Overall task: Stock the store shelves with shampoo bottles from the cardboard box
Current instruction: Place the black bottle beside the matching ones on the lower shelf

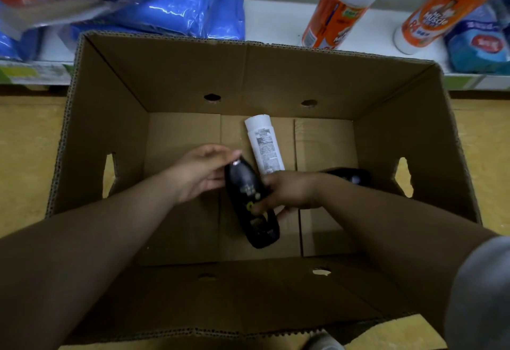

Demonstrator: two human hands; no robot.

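Note:
Both my hands are down inside an open cardboard box point(116, 107) on the floor. My right hand point(287, 192) grips a black shampoo bottle point(245, 187) round its middle. My left hand point(201, 173) touches the bottle's upper end with thumb and fingertips. A white shampoo bottle point(265, 145) lies on the box floor just behind my hands. Another dark bottle point(350, 177) lies at the right, mostly hidden by my right wrist.
Beyond the box runs a low white shelf point(276, 21) holding two orange-and-white spray cans point(334, 18) point(430, 15), blue plastic packs point(171, 4) at the left and a blue pack point(480, 46) at the right. Yellowish floor point(24, 151) surrounds the box.

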